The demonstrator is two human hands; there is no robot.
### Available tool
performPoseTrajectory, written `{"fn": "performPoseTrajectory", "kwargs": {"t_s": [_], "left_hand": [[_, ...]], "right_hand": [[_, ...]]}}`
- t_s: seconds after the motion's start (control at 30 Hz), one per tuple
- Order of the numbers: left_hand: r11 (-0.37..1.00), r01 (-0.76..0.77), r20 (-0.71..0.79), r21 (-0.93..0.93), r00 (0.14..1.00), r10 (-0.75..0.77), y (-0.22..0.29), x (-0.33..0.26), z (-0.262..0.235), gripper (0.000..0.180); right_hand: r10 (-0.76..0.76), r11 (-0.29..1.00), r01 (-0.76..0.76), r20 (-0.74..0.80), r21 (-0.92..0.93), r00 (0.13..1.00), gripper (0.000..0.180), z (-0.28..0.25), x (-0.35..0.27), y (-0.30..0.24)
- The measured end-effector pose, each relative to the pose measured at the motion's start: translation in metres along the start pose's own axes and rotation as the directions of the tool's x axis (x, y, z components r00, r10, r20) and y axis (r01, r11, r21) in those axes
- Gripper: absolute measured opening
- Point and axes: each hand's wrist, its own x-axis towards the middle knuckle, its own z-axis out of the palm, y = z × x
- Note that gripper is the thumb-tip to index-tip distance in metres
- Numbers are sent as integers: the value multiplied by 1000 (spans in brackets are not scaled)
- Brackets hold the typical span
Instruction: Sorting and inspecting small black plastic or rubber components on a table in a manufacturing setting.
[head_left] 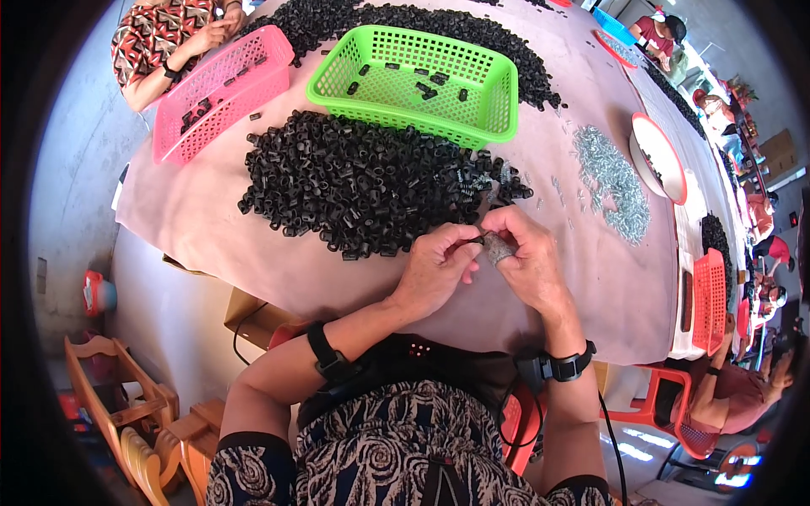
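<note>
Above the table's near edge, my two hands meet fingertip to fingertip. My left hand point(440, 263) is closed in a pinch on a small black plastic piece point(477, 239), mostly covered by the fingers. Against it, my right hand point(527, 260) is also closed; whatever its fingertips pinch is too small to make out. A grey wrap point(498, 250) covers its thumb. Just beyond both hands spreads a large heap of black plastic pieces point(346, 181). A few silver screws point(477, 182) lie on the heap's right end.
Behind the heap stands a green basket point(413, 125) with a few black pieces; a pink basket point(274, 93) is at its left, near another person's hand point(213, 35). Silver screws point(620, 185) are piled to the right, by a white red-rimmed basin point(673, 169). More people sit at the far right.
</note>
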Motion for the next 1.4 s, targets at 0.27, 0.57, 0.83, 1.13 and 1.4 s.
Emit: {"fn": "performPoseTrajectory", "kwargs": {"t_s": [0.27,0.57,0.83,1.13,1.4], "left_hand": [[998,51,-39,-44,998,-53,2,0,3,14],[998,67,50,-10,997,-67,4,0,0,16],[998,52,111,-40,993,-47,6,0,-3,16],[999,-27,213,42,977,17,19,1,-5,19],[985,-172,198,8,966,167,19,-4,-3,20]], "right_hand": [[104,980,-86,-91,178,990,34,10,-9,9],[222,830,-230,78,509,972,35,-2,-5,13],[314,650,-412,268,639,911,24,-13,-1,20],[289,423,-581,504,695,814,19,-22,-2,22],[241,290,-632,585,718,775,30,-10,-13,18]]}}
